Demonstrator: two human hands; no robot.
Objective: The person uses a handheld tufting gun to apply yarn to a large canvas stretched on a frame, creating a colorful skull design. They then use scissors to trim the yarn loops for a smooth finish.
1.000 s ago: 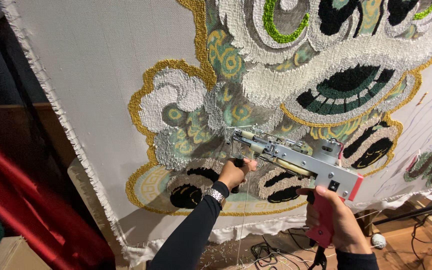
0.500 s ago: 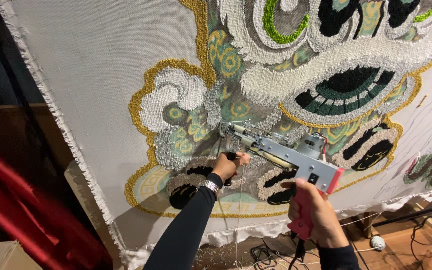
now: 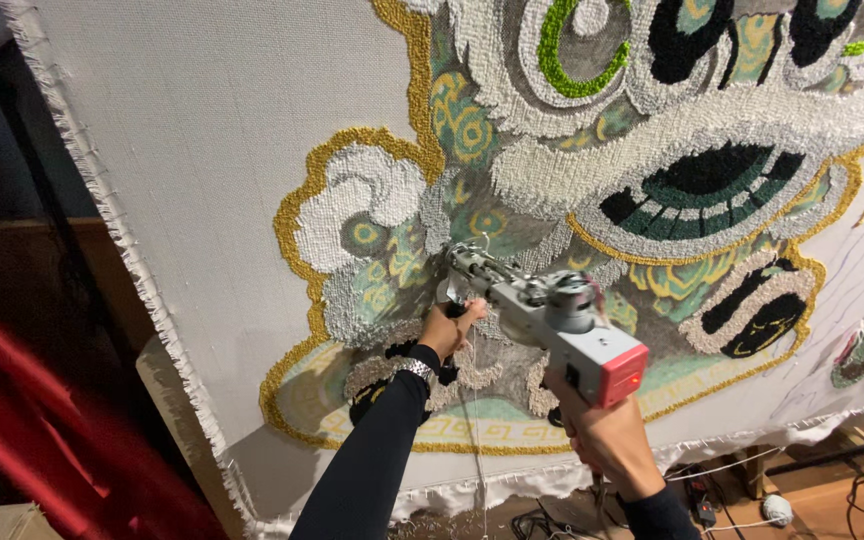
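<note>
A grey tufting gun (image 3: 552, 320) with a red rear end points its needle tip at the stretched white backing cloth (image 3: 202, 150). My right hand (image 3: 602, 435) is closed around the gun's lower grip. My left hand (image 3: 449, 325), in a black sleeve with a wrist bracelet, grips the gun's front handle close to the cloth. The cloth carries a tufted lion-like design (image 3: 652, 170) in white, gold, green, teal and black yarn. The needle touches the grey-teal patch just left of the mouth.
A red bar (image 3: 42, 420) slants across the lower left in front of a dark wooden frame. Cables, a plug strip and a ball of white yarn (image 3: 777, 508) lie on the wooden floor under the cloth's frayed bottom edge.
The gun and both hands have shifted left and up along the cloth, and the view has moved closer. Both hands keep their grip.
</note>
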